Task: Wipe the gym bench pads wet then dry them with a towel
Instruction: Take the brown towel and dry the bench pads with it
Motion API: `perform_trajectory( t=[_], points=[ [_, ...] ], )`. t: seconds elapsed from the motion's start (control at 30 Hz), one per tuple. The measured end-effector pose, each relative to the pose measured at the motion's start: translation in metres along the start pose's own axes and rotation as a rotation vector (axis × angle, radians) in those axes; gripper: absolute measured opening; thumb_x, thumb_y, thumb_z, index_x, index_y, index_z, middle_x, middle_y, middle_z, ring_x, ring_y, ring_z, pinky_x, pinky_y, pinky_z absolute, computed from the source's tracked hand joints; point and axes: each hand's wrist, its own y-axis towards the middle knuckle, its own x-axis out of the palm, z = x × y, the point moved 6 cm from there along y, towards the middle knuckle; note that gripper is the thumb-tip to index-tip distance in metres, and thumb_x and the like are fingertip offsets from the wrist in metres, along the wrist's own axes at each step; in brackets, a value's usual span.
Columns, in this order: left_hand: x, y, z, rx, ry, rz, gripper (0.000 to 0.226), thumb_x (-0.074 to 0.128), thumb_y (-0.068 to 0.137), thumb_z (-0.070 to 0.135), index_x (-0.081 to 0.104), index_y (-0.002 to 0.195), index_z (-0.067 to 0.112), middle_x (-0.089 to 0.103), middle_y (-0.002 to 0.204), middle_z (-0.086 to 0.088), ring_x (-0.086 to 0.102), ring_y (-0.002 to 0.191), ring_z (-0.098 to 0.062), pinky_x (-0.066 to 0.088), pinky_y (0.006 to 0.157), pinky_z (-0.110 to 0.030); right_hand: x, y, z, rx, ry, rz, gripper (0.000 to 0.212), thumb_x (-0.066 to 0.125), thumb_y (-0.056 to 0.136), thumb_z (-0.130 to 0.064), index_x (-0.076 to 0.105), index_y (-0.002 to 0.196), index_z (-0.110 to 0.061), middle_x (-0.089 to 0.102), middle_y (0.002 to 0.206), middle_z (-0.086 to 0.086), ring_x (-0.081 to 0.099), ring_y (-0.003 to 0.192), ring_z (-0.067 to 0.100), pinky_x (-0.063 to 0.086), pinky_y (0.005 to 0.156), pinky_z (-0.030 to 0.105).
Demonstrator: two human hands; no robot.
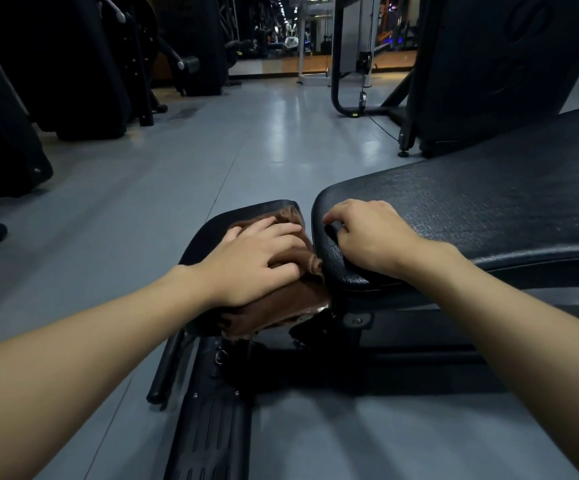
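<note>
Seat pad (208, 232): small, black, rounded corners, smooth vinyl with a slight sheen. Tilted, just beside the long pad (471, 202), narrow gap between them.
Long pad: black, pebbled leather-like grain, rounded end, thick rolled edge; runs off to the right.
Towel (281, 311): brown, soft nap, folded into a thick wad. It lies on the seat pad, covers most of its top, and its near edge hangs over the pad's lower rim.
Frame (211, 431): black metal, ribbed foot plate, bolts visible. Floor (177, 168): grey, smooth, reflective.

Left hand (256, 261): palm down on the towel, fingers spread and nearly flat, pressing the cloth onto the seat pad; no pinch. Forearm straight, reaching in from lower left.
Right hand (367, 237): on the rounded end of the long pad, fingers curled over its edge, gripping it. Wrist on the pad rim.
</note>
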Motion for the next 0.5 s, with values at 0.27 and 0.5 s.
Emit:
perform_trajectory(
  t=[0.27,0.5],
  points=[
    [-0.009,-0.036,-0.002,0.121,-0.168,0.225,0.041,0.053,0.077,0.051,0.063,0.112,0.032,0.057,0.113,0.021,0.050,0.111,-0.008,0.038,0.102,-0.038,-0.004,-0.003,-0.007,0.006,0.051,-0.021,0.041,0.046,0.089,-0.013,0.068,0.120,-0.026,0.067,0.124,0.000,0.057,0.117,0.024,0.033,0.108,0.040],
    [-0.067,-0.035,-0.037,-0.219,-0.553,0.751,0.025,0.066,0.084,0.022,0.061,0.107,0.029,0.070,0.096,0.008,0.066,0.095,-0.016,0.053,0.087,-0.040,-0.002,-0.002,-0.046,0.033,0.589,0.020,0.036,0.047,0.096,-0.017,0.062,0.128,-0.022,0.068,0.119,0.000,0.061,0.113,0.017,0.045,0.104,0.039]
  ],
)
